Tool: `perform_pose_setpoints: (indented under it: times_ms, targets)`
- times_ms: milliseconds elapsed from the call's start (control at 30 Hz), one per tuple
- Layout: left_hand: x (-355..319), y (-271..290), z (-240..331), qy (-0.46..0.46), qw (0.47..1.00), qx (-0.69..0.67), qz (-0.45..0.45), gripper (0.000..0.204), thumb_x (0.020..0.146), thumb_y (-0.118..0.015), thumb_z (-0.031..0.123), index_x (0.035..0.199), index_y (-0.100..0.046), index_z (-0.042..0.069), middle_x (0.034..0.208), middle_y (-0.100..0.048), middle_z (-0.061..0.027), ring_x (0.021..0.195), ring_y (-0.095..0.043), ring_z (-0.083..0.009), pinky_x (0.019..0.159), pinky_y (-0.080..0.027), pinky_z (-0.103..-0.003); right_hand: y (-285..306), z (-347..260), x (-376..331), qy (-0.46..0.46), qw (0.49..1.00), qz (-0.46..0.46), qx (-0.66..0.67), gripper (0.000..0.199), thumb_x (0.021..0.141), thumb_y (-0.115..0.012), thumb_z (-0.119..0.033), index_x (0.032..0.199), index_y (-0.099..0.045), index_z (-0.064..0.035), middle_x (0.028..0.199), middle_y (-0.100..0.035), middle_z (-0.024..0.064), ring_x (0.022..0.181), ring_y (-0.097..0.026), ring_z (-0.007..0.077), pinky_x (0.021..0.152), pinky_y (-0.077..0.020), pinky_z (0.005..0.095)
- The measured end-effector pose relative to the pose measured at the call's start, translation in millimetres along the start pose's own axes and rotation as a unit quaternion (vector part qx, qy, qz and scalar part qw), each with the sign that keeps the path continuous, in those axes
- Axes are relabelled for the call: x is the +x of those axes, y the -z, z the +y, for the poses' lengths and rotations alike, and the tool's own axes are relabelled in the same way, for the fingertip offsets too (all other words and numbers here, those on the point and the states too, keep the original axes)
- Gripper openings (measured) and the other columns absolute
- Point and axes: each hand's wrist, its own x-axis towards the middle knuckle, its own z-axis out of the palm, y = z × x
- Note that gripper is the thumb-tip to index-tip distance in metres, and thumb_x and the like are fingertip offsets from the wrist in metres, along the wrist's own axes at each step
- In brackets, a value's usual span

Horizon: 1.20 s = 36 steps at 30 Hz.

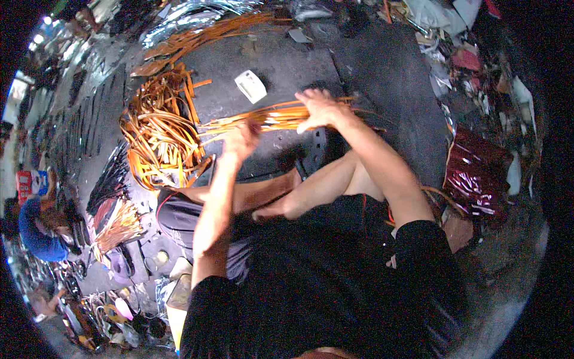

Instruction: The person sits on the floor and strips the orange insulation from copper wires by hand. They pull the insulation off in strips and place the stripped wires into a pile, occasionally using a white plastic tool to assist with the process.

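A bundle of long, thin orange strips (278, 117) lies crosswise in front of me, over the dark work surface. My left hand (241, 141) is closed at the bundle's left part, its fingers curled and slightly blurred. Toward the other end, my right hand (323, 111) rests over the strips with its fingers stretched and spread. Just left of the bundle is a tangled heap of orange and brown strips (164, 134). Beyond the bundle sits a small white box-like device (250, 87) with a dark window.
More orange strips (209, 37) lie along the far edge, beside shiny clear plastic (197, 17). Dark red glossy sheets (478, 173) are piled at the right. A person in blue (39, 230) is at the far left, near a bunch of pale strips (119, 226). My bare legs (317, 185) are folded close by.
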Motion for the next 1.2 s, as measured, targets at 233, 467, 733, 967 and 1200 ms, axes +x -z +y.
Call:
perform_pose_setpoints:
  times_ms: [233, 467, 733, 967, 1200]
  targets:
    - [-8, -33, 24, -0.076, 0.985, -0.145, 0.059, 0.032, 0.080, -0.068, 0.021, 0.106, -0.059, 0.007, 0.099, -0.065, -0.0183, 0.093, -0.063, -0.0369, 0.083, -0.051, -0.046, -55, 10, 37, 0.043, 0.999, 0.027, 0.005, 0.109, 0.062, -0.087, -0.029, 0.151, -0.024, -0.0162, 0.152, -0.021, 0.0263, 0.142, -0.018, 0.0425, 0.114, -0.0202, 0.0535]
    - [30, -34, 28, -0.163, 0.985, -0.004, 0.055, 0.077, 0.074, -0.074, 0.038, 0.137, -0.042, 0.007, 0.122, -0.053, -0.0219, 0.117, -0.049, -0.0406, 0.102, -0.037, -0.050, -61, 6, 45, 0.055, 0.995, 0.054, 0.059, 0.055, 0.078, -0.061, -0.009, 0.128, -0.044, 0.0042, 0.135, -0.043, 0.0321, 0.129, -0.040, 0.0445, 0.108, -0.0351, 0.0450]
    - [48, -29, 28, -0.139, 0.988, 0.072, 0.013, 0.056, 0.078, -0.071, 0.040, 0.120, -0.054, 0.007, 0.114, -0.060, -0.0168, 0.111, -0.057, -0.0312, 0.100, -0.039, -0.052, -29, -9, 25, 0.042, 0.996, 0.081, 0.010, 0.032, 0.077, -0.056, -0.016, 0.103, -0.053, 0.0022, 0.086, -0.063, 0.0229, 0.087, -0.063, 0.0414, 0.080, -0.0497, 0.0487]
    - [1, 95, 34, -0.199, 0.978, 0.022, 0.063, 0.024, 0.084, -0.064, 0.020, 0.099, -0.050, 0.007, 0.083, -0.062, -0.0162, 0.074, -0.063, -0.0373, 0.063, -0.050, -0.045, 54, -25, -52, 0.167, 0.966, 0.194, 0.016, 0.033, 0.077, -0.069, -0.015, 0.102, -0.051, -0.0044, 0.089, -0.063, 0.0175, 0.085, -0.063, 0.0389, 0.073, -0.0494, 0.0464]
    - [2, 247, 47, -0.269, 0.919, 0.122, 0.263, 0.011, 0.083, -0.057, 0.012, 0.091, -0.051, 0.008, 0.081, -0.056, -0.0102, 0.075, -0.061, -0.0318, 0.064, -0.048, -0.042, 164, -68, -73, 0.164, 0.868, 0.455, -0.116, 0.048, 0.069, -0.076, -0.013, 0.112, -0.054, -0.0079, 0.099, -0.063, 0.0128, 0.091, -0.063, 0.0346, 0.077, -0.0506, 0.0440]
